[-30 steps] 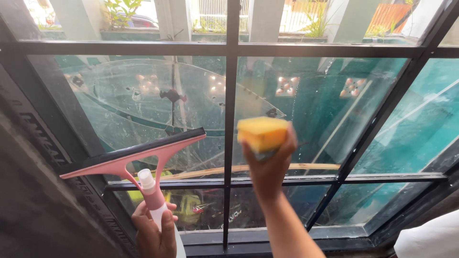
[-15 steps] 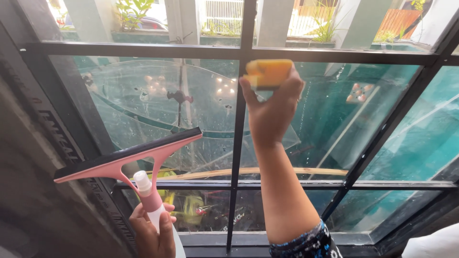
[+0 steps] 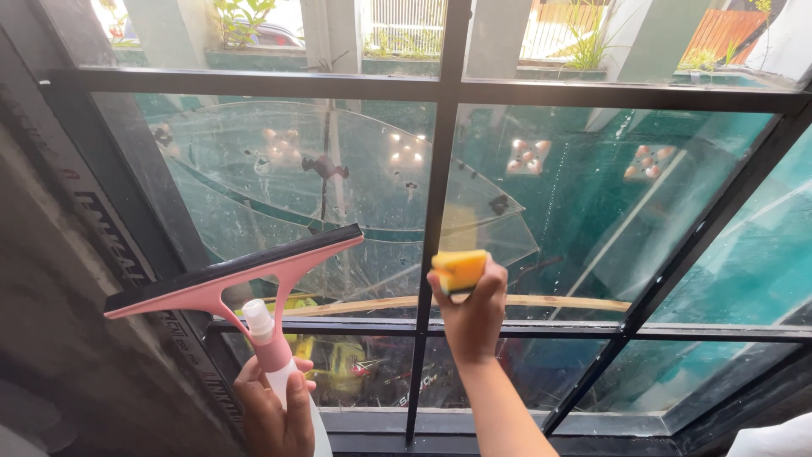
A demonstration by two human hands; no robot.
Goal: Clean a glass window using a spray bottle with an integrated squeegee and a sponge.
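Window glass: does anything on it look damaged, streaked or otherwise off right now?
No cracks show. The left pane is speckled with white spots and smears, dirtier than the pane beside it. The curved shapes are reflections, not damage. The right hand presses a yellow sponge near the centre bar; the left hand holds a pink squeegee off the glass.

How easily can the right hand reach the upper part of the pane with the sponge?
Probably yes. The right hand presses the sponge low on the pane, and nothing lies above it there. The squeegee in the left hand stays off to the side.
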